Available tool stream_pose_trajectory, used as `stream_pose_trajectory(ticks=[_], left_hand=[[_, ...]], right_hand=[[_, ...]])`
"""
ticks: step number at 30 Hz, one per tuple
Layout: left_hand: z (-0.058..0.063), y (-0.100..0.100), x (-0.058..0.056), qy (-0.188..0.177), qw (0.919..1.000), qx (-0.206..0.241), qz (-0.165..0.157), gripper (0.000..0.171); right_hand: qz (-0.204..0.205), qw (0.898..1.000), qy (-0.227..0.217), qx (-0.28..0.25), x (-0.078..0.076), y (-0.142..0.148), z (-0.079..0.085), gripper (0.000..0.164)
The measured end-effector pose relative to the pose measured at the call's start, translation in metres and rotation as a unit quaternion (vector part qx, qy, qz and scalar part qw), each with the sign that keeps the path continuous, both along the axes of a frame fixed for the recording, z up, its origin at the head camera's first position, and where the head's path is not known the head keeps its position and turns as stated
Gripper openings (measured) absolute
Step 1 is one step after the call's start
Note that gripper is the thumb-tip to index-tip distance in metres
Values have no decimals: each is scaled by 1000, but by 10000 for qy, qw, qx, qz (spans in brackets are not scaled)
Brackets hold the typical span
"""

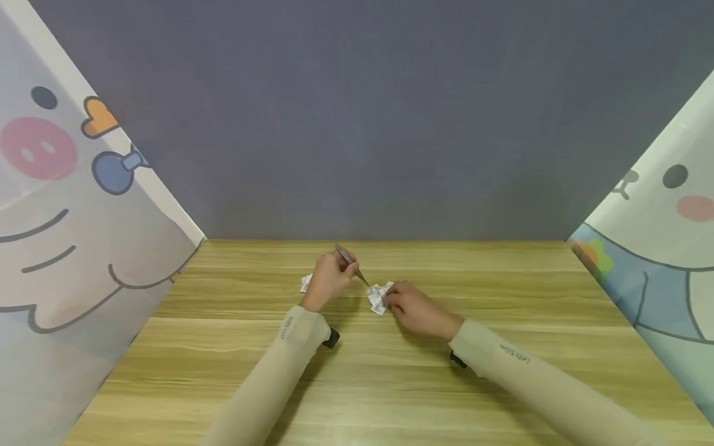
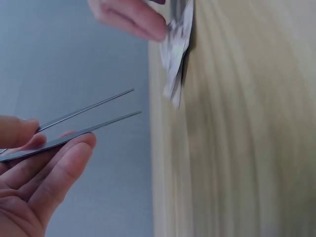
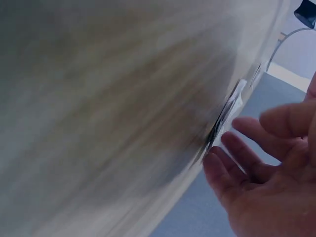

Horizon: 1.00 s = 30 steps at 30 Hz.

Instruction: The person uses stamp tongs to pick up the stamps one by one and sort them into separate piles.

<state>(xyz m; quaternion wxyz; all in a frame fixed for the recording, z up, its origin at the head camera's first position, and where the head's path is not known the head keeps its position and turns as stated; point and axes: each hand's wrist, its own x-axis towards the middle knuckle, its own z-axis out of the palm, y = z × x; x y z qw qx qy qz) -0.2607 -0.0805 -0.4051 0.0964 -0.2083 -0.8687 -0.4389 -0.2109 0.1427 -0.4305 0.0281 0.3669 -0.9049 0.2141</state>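
Observation:
My left hand [image 1: 329, 279] holds metal tweezers [image 1: 352, 265] between thumb and fingers. In the left wrist view, the two tips of the tweezers [image 2: 98, 106] stand apart with nothing between them. They point at a small overlapping pile of white printed packets [image 1: 377, 298] on the table. At the pile's right side is my right hand [image 1: 415, 308], its fingers loosely bent and the fingertips at the packets' edge. The right wrist view shows the thumb of the right hand [image 3: 269, 168] away from the flat pile [image 3: 227, 116].
Another white printed piece [image 1: 305, 283] lies left of the pile, partly behind the left hand. The wood-grain table [image 1: 390, 384] ends at a grey back wall [image 1: 368, 124]. Cartoon-printed panels [image 1: 100, 217] flank it on both sides.

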Motion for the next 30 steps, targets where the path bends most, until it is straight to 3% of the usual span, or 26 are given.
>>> stream_pose_trajectory(ticks=[8, 18, 30], left_hand=[[-3, 17, 4, -395, 9990, -210, 31, 4], [-7, 22, 4, -570, 9973, -453, -11, 5], [-3, 24, 7, -573, 9981, -174, -176, 5]], right_hand=[[-33, 9988, -232, 441, 7, -2, 2, 31], [0, 9977, -269, 621, 8, -1, -1, 34], [-14, 9981, -230, 573, 10, 2, -3, 36]])
